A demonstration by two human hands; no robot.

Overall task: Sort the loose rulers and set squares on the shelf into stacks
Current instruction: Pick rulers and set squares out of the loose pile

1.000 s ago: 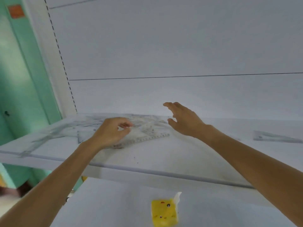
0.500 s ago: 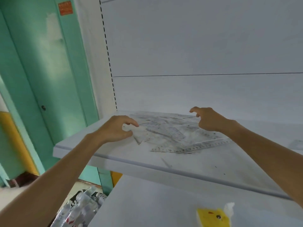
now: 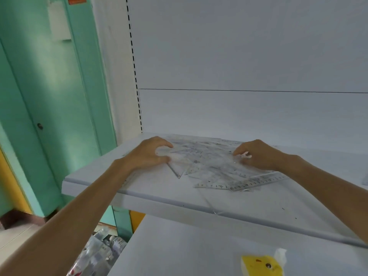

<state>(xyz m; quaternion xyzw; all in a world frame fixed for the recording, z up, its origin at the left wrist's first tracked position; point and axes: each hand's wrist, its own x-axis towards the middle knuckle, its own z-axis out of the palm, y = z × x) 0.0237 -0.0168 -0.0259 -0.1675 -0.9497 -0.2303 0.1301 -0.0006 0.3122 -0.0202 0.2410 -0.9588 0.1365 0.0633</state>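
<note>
On shelf [image 3: 139, 188], pile [image 3: 207, 162] sits between hands: left hand [image 3: 147, 154] grips left edge, right hand [image 3: 256, 156] pinches right edge; long ruler [image 3: 249, 182] lies crosswise, nearer right.

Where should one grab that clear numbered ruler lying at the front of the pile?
Probably its near long edge, coming from the front of the shelf. The ruler lies flat at the front of the pile with that edge uncovered; the left hand and right hand grip the pile farther back.
</note>
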